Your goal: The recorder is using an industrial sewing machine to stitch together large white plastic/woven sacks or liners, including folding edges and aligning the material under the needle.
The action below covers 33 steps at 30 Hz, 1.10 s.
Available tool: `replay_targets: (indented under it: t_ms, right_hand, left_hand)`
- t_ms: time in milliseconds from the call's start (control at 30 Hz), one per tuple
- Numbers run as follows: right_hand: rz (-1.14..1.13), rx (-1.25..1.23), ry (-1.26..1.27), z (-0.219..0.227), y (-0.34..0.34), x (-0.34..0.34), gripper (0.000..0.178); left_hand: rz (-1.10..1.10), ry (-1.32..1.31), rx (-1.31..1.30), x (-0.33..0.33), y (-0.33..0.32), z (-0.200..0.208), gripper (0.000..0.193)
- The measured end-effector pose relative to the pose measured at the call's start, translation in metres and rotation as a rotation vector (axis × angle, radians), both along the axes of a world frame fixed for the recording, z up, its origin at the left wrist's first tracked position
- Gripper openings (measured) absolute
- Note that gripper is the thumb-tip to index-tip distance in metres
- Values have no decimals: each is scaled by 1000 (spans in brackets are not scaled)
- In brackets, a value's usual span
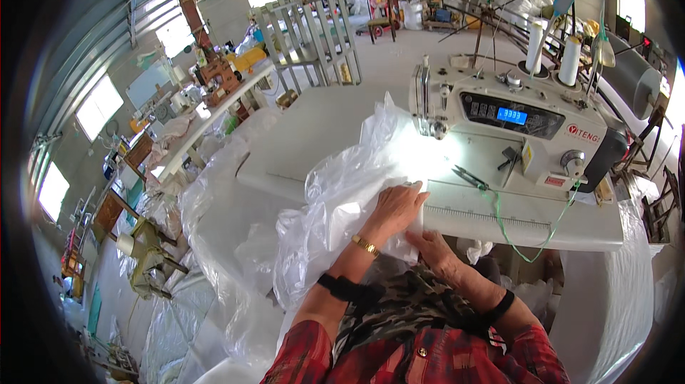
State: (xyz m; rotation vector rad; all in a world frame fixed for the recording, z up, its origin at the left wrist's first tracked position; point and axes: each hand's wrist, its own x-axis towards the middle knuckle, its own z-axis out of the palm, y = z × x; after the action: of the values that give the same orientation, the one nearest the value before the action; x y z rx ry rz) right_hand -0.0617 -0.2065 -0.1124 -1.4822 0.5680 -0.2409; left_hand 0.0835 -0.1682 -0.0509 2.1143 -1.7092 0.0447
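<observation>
A crumpled, see-through white plastic sheet (332, 195) lies over the left part of the sewing machine table and hangs down its front. My left hand (401, 206) is closed on the sheet's right edge, just in front of the machine's lit needle area. Below it, near the table's front edge, my right hand (437, 252) pinches the hanging edge of the same sheet; its fingertips are partly hidden. The white sewing machine (510, 116) stands beyond my hands to the right, its small blue screen glowing. Thread snips (471, 177) on a green cord lie right of my left hand.
A printed ruler strip (492, 217) runs along the table front. A small black tool (509, 157) lies by the machine. White thread cones (569, 62) stand behind it. More plastic sheeting (214, 198) covers the left side. Farther off are a grey metal rack (310, 42) and a cluttered bench (189, 127).
</observation>
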Motion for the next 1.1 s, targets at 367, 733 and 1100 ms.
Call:
replay_targets:
  t_ms: [367,733,1100]
  right_hand:
    - [31,-1255,68,65,-1,-18,39]
    - [128,-1059,24,32,-34,-24,31]
    - [-186,-324,83,24,7,-18,40]
  left_hand:
    - [-137,98,-220,24,29,-1,25]
    - [-122,424,-325,63,29,-22,18]
    - [-231,366,-125,35,38,1,25]
